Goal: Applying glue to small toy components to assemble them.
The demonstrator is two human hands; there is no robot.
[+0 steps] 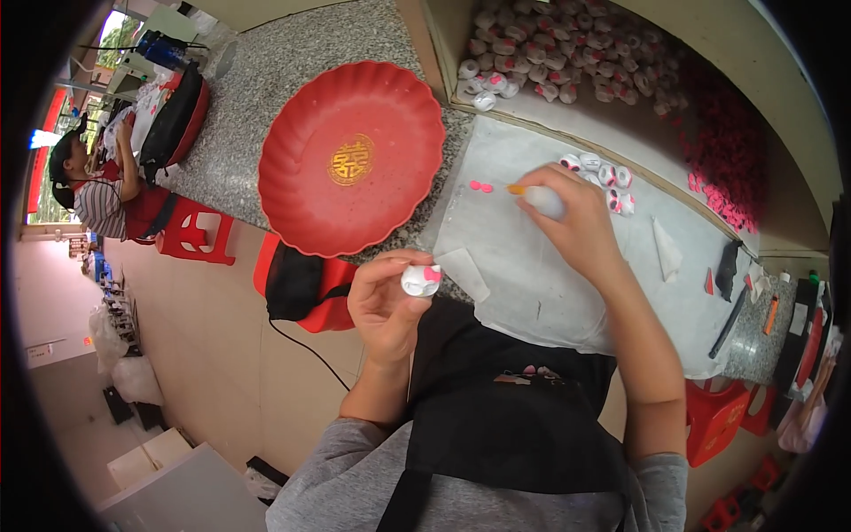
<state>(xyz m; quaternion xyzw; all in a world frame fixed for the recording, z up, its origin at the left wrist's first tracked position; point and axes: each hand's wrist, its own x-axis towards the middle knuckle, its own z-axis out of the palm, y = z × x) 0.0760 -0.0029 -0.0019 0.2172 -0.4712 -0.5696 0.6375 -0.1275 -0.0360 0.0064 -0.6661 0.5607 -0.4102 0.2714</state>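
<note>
My left hand is closed around a small white rounded piece with a pink bow, held up in front of the table edge. In my right hand, a translucent squeeze bottle is gripped over the white sheet, its orange tip pointing left. Close to that tip, small pink bow pieces lie on the sheet. Beyond my right hand sits a cluster of several white pieces with pink and dark parts.
A large red scalloped tray stands on the speckled countertop. Behind the sheet, a box holds heaps of white pieces and pink pieces. Scraps and an orange tool lie at right. Another person works at far left, near red stools.
</note>
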